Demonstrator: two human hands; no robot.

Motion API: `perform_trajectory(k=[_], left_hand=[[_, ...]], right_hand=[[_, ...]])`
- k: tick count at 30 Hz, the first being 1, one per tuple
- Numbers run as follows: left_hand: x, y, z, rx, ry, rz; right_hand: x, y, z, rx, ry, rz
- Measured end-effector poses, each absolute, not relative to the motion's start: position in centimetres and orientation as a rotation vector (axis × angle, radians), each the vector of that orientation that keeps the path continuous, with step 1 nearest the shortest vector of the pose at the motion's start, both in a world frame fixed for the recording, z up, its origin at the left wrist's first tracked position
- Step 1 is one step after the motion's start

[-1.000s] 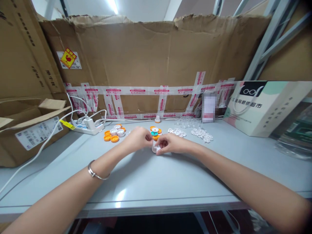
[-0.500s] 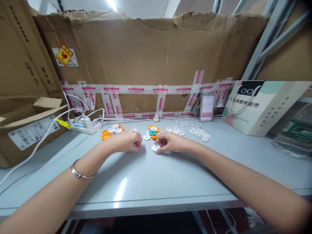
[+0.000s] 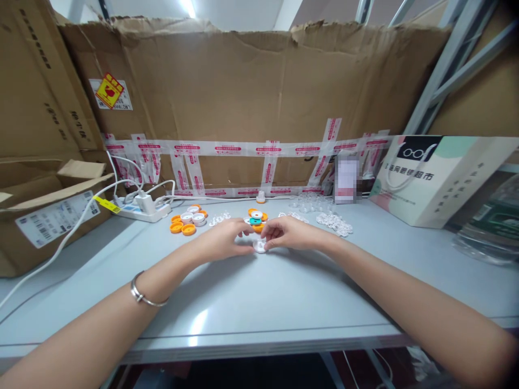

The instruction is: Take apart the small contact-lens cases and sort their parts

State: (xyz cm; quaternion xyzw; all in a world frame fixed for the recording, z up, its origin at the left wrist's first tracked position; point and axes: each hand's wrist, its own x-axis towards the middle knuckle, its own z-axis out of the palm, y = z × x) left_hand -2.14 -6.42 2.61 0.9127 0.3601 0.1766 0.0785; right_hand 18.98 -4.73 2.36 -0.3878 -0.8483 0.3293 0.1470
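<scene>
A small white round plastic cap is just above the grey tabletop in front of me. My right hand pinches its right edge between thumb and fingers. From the other side my left hand reaches the cap, its thumb at the left edge and its curved fingers apart from the thumb. Whether the left thumb touches it is hard to tell. Just behind the hands lies a cluster of orange and white round caps with a teal disc on top, partly hidden by the fingers.
Orange and white round caps lie left, beside small white pieces. White rings and clear round parts lie right. A power strip, open carton, paper bag and large bottle stand around the table.
My left hand has moved right to the cap, and its closed fingers have spread. The small white pieces it covered now show. My right hand stays at the cap, little changed.
</scene>
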Motion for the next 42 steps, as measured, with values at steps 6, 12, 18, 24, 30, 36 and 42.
perform_trajectory(k=[6, 12, 18, 24, 30, 36, 42], left_hand=[[-0.5, -6.1, 0.7, 2.593, 1.084, 0.569], [-0.3, -6.2, 0.7, 2.554, 1.141, 0.6], [0.0, -6.6, 0.9, 2.559, 1.095, 0.604], [0.1, -6.7, 0.9, 2.573, 1.062, 0.597], [0.1, -6.8, 1.1, 2.605, 1.058, 0.589], [0.0, -6.9, 1.2, 2.615, 1.085, 0.576], [0.0, -6.9, 1.3, 2.632, 1.094, 0.561]], right_hand=[[18.5, -4.8, 2.1, -1.135, -2.479, 0.844], [17.8, -5.2, 2.4, -1.24, -2.523, 0.643], [17.8, -5.0, 2.7, -1.293, -2.56, 0.786], [17.7, -5.0, 2.9, -1.31, -2.573, 0.794], [17.7, -5.0, 2.8, -1.274, -2.616, 0.708], [17.6, -5.9, 3.7, -1.262, -2.646, 0.622], [16.4, -7.2, 4.1, -1.367, -2.732, 0.303]])
